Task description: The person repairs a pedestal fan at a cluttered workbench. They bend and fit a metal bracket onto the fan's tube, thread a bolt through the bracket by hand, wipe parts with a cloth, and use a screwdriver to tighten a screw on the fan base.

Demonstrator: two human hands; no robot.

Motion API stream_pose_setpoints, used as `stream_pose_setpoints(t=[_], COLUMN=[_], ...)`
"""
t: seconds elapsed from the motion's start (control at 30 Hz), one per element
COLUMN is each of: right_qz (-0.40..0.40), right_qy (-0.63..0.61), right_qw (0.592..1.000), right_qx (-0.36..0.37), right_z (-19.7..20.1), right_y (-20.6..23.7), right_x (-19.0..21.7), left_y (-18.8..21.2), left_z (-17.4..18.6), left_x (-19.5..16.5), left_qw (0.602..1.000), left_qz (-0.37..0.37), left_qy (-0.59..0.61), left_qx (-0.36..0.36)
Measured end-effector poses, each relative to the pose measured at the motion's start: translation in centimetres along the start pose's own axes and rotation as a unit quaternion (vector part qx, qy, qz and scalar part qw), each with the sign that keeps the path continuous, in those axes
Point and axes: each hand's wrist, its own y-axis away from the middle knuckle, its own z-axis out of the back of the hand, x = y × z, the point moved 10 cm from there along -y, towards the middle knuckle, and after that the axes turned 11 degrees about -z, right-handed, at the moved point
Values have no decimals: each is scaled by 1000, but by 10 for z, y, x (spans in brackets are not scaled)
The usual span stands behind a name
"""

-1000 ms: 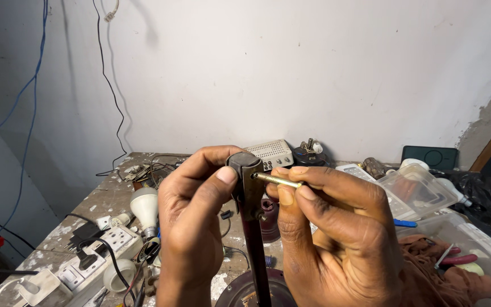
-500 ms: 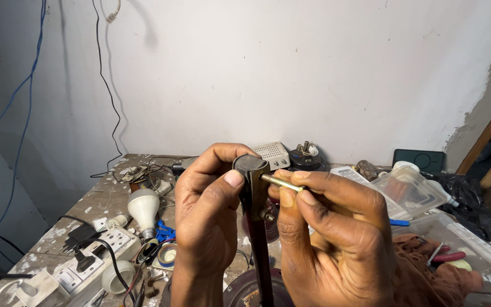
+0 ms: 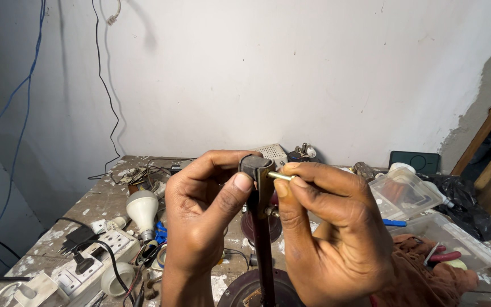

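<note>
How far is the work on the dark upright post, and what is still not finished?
Done: the left hand steadies the dark post at its top. In hand: the right hand pinches a thin brass pin against the post's head. Left: the pin mostly sticks out, not yet fully in.

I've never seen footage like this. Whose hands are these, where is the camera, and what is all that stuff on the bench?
The camera sits on a person's head and looks down at their own two bare hands. The left hand grips the top of a dark upright rod, thumb pressed near its cap. The right hand pinches a small brass-coloured pin against that cap. Below lies a paint-spattered workbench with a white light bulb, a white power strip with plugs in it, clear plastic boxes, a brown rag and loose cables.
</note>
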Motion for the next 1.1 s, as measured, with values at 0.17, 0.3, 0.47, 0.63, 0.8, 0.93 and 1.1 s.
stream_pose_setpoints(t=[0.17,0.3,0.47,0.63,0.8,0.93,1.1], right_qz=[-9,-36,-117,-230,-326,-350,-304], right_qy=[7,2,-31,-166,-230,-262,-260], right_qw=[1000,999,991,952,909,887,902], right_qx=[7,28,53,115,121,146,162], right_z=[6,12,12,4,-7,-10,-6], right_y=[-1,-9,-21,-34,-27,-21,-22], right_x=[-13,-28,-55,-89,-115,-116,-101], left_y=[-6,-9,-13,-18,-16,-16,-11], left_z=[-3,-11,-10,-12,-10,-15,-15], left_x=[7,16,23,22,3,-4,1], left_qw=[1000,1000,998,995,987,985,987], left_qz=[2,9,28,28,-2,-5,40], left_qy=[-18,-4,-30,-65,-143,-161,-149], left_qx=[-4,-9,-40,-66,-78,-68,-48])
